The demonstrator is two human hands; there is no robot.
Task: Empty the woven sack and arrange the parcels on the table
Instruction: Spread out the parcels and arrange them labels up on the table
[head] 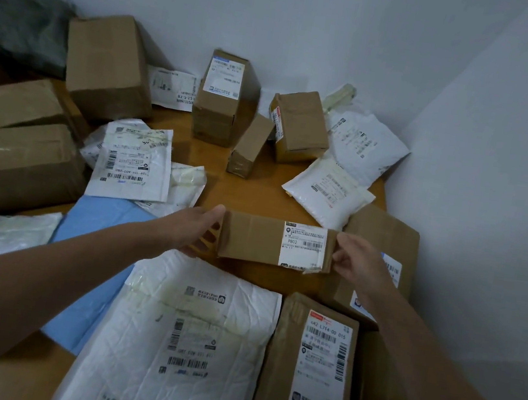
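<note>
Centrally, a small cardboard box (250, 237) with a white label is held end to end above the near-middle of the counter (223, 190): the left hand (190, 230) has its thumb on top and fingers curled round the left end, the right hand (357, 263) pinches the right end, so both sets of fingers are clamped on it; whether its base touches the wood cannot be told. Parcels already cover most of the counter: a tall upright box (222, 99) far middle, a large carton (108, 66) far left, a white mailer (328, 192) right, a big white mailer (176, 333) and a labelled flat box (311, 359) nearest. A dark grey bundle (19, 23) far left may be the woven sack. By this evidence emptying looks largely done; setting down this box and tidying the scattered layout remain
</note>
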